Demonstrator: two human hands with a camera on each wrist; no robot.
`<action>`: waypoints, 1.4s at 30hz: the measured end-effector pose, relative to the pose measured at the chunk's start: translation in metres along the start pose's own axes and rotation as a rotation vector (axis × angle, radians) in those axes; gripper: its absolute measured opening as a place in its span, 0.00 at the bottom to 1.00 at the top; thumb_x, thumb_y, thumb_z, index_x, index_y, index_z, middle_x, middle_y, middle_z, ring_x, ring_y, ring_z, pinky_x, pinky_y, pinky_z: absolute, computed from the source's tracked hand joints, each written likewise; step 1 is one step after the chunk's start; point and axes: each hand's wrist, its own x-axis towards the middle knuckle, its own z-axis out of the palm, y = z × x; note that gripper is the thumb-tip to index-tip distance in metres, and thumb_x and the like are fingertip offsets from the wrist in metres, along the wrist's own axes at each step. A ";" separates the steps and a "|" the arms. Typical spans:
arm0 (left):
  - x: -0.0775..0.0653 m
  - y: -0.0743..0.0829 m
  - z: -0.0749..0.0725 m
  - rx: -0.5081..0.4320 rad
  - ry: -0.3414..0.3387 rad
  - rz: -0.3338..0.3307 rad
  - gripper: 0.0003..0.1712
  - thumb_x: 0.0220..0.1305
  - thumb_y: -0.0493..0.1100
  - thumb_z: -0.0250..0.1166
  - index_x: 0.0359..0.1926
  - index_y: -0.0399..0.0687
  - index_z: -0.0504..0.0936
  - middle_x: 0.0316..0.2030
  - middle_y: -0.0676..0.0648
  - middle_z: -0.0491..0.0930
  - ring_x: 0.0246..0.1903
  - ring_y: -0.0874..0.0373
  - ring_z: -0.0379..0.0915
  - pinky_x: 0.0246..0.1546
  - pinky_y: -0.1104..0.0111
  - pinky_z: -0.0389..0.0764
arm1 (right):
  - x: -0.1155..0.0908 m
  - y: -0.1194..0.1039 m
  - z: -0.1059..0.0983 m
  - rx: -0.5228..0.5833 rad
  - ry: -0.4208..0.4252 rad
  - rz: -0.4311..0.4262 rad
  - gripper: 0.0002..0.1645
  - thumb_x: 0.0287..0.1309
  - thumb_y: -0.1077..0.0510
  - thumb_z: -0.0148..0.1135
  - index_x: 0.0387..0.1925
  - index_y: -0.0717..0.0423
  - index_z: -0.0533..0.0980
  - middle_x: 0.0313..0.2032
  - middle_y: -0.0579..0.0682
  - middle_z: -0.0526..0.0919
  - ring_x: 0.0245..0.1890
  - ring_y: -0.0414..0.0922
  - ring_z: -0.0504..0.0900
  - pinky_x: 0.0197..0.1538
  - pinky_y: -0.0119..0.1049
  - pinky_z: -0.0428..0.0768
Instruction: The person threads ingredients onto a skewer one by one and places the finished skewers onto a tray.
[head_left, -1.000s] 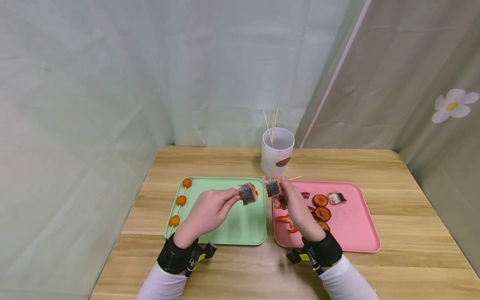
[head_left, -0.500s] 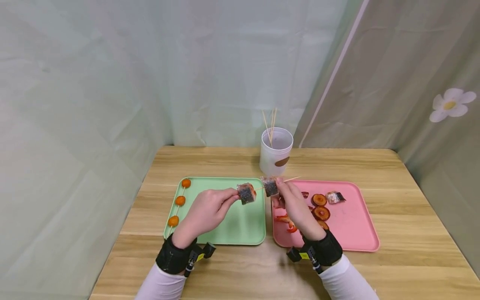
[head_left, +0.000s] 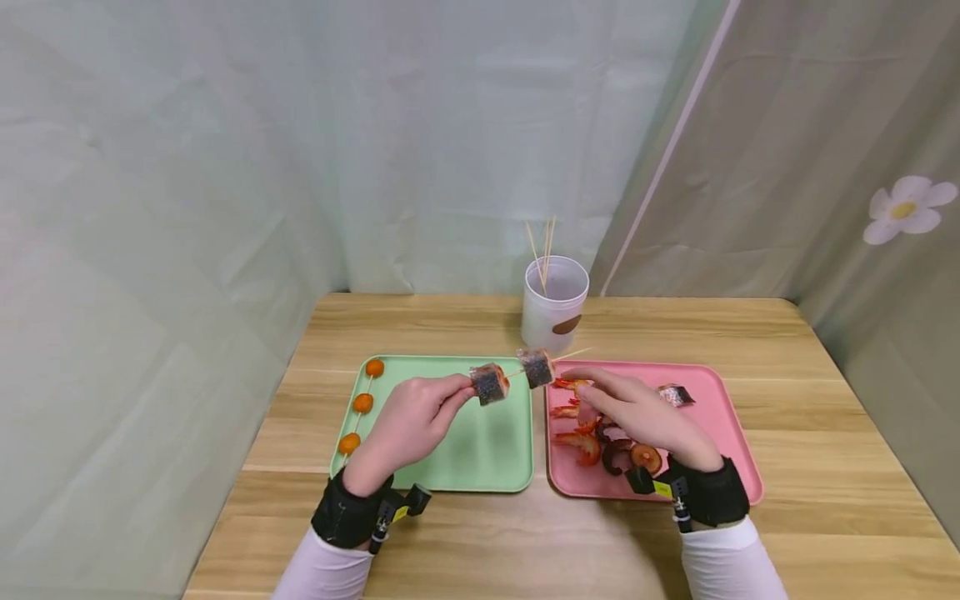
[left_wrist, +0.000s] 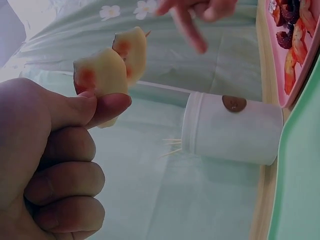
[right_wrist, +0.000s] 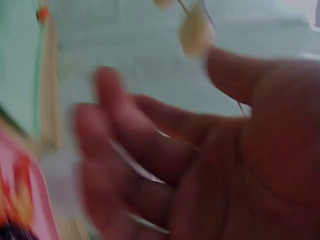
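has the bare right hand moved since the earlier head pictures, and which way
Yes: in the head view, the right hand has moved right, away from the thin wooden skewer and farther across the pink rectangular tray, which stays put.

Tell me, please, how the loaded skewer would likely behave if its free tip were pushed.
The skewer may flex or swing, being thin and held by the left hand toward one end. Its two chunks would probably stay threaded, though they might slide, since a bare stretch shows between them.
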 end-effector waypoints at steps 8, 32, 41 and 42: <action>0.001 -0.003 -0.002 -0.008 0.011 -0.019 0.05 0.75 0.39 0.69 0.38 0.47 0.85 0.19 0.61 0.61 0.18 0.69 0.55 0.21 0.71 0.61 | -0.029 0.043 -0.046 -0.153 0.102 0.072 0.28 0.83 0.48 0.55 0.74 0.56 0.73 0.60 0.60 0.84 0.56 0.54 0.84 0.61 0.60 0.78; -0.002 -0.009 -0.001 -0.005 0.025 -0.031 0.05 0.75 0.37 0.68 0.38 0.47 0.86 0.19 0.62 0.62 0.18 0.70 0.54 0.21 0.71 0.60 | -0.022 0.110 -0.065 -0.373 0.247 0.082 0.21 0.65 0.67 0.73 0.57 0.74 0.81 0.53 0.70 0.85 0.53 0.67 0.84 0.57 0.67 0.78; -0.001 -0.010 -0.002 0.005 0.022 -0.030 0.04 0.75 0.37 0.68 0.39 0.47 0.87 0.19 0.62 0.62 0.18 0.70 0.55 0.21 0.71 0.61 | -0.019 0.118 -0.062 -0.412 0.260 0.085 0.20 0.64 0.67 0.74 0.55 0.72 0.82 0.51 0.69 0.86 0.52 0.68 0.85 0.58 0.67 0.78; 0.000 -0.010 -0.002 0.003 0.021 -0.029 0.04 0.75 0.37 0.68 0.39 0.47 0.87 0.19 0.62 0.62 0.18 0.70 0.55 0.21 0.71 0.61 | -0.019 0.119 -0.062 -0.408 0.261 0.096 0.20 0.63 0.66 0.74 0.55 0.72 0.82 0.50 0.68 0.86 0.52 0.68 0.84 0.58 0.67 0.78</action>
